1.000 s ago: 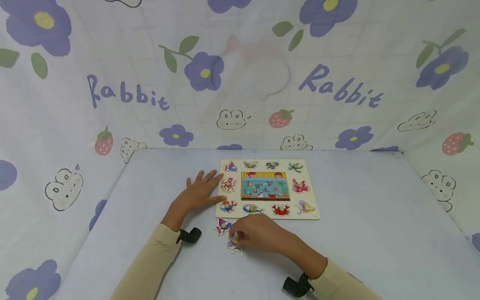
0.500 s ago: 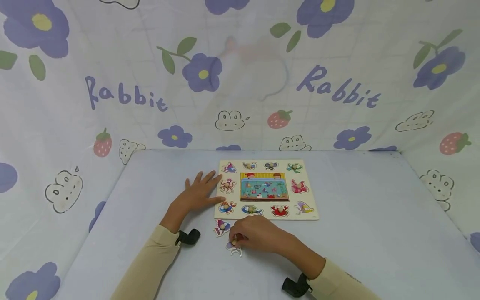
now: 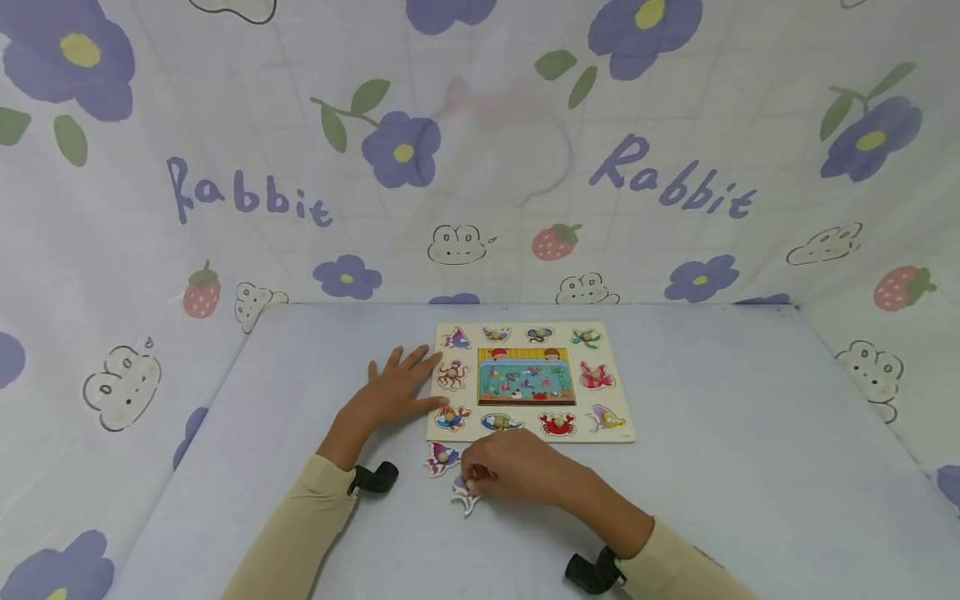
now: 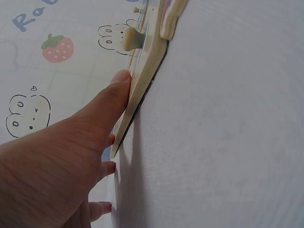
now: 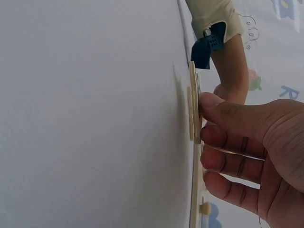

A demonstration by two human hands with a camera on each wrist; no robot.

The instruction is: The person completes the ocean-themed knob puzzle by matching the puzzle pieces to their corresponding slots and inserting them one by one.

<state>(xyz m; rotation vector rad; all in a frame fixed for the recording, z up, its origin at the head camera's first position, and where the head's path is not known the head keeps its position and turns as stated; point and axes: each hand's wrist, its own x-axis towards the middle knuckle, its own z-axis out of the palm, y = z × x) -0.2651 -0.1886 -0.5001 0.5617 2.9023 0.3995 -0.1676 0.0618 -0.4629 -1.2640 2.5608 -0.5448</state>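
A wooden peg puzzle board (image 3: 630, 429) with sea-animal pieces lies on the table. My left hand (image 3: 390, 392) rests at its left edge, fingers spread and the thumb (image 4: 116, 90) on the board. In front of the board, my right hand (image 3: 517, 467) pinches a purple-and-white puzzle piece (image 3: 467, 500) between thumb and fingers. My fingers cover much of that piece. Just behind it lies a purple fish piece (image 3: 441, 458) with a round knob, near the board's front left corner. In the right wrist view the pinched piece (image 5: 193, 95) shows edge-on.
Among the pieces on the board are a red crab (image 3: 558, 423), an octopus (image 3: 452, 375) and a green turtle (image 3: 587, 337). An aquarium picture (image 3: 525, 379) fills the board's middle. A printed cloth (image 3: 480, 167) hangs behind the white table (image 3: 712, 467).
The piece in my right hand has turned a little, its white tail pointing differently. My left hand stays at the board's edge. The head view has shifted slightly.
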